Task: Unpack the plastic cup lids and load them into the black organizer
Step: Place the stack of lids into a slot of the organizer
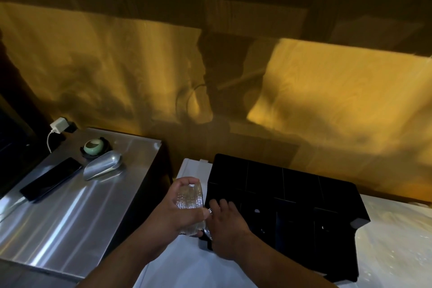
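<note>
Two hands: both at the left front corner of the black organizer (292,203), over the white counter (187,264).
Lid stack (189,208): clear ribbed plastic cup lids nested into a short column, long axis running away from the camera and slightly right, far end raised; just left of the organizer, not inside any compartment.
Left hand (180,213): wrapped around the lid stack, thumb across its near right side, fingers curled over the far end.
Right hand (225,224): fingers spread flat on the organizer's front left compartments, touching the stack's near end; whether pinching a single lid could not be told.
Organizer: matte black, boxy, divided by thin walls into square cells, back row taller than the front; left edge close to the counter's left edge.
Left side: brushed steel surface (70,206), reflective, carrying a metal scoop (102,168), dark phone (50,179), green bowl (93,147), white charger (58,125).
Open room: bare white counter in front of and right of the organizer.
</note>
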A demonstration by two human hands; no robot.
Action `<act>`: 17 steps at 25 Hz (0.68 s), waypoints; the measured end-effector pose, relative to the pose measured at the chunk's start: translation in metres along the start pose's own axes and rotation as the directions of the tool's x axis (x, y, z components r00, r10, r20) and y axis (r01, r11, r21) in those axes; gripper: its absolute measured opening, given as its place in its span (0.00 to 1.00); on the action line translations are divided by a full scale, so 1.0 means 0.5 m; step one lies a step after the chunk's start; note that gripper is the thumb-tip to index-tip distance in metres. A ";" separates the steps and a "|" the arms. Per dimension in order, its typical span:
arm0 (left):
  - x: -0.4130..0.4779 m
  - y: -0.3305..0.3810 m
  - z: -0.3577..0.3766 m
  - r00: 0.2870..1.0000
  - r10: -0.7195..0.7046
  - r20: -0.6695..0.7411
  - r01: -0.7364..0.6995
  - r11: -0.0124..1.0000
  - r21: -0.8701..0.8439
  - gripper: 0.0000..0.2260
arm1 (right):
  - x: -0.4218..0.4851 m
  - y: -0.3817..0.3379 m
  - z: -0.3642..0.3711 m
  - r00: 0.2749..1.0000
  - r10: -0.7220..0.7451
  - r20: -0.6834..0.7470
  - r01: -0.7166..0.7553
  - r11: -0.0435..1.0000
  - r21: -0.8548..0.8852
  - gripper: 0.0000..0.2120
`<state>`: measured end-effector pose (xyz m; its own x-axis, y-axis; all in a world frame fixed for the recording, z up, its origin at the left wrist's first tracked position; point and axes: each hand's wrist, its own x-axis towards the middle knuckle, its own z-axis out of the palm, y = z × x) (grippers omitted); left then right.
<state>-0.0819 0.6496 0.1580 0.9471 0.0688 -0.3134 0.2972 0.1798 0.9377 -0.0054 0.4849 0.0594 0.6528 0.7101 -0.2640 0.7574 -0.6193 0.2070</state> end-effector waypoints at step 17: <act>-0.005 0.006 0.019 0.999 0.023 0.028 -0.024 1.000 0.004 0.33 | -0.056 0.015 0.002 0.997 0.041 -0.069 -0.029 0.985 0.168 0.38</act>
<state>-0.0822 0.6406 0.1630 0.9569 0.0453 -0.2870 0.2753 0.1743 0.9454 -0.0178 0.4598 0.0672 0.6829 0.7056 -0.1893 0.7247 -0.6870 0.0534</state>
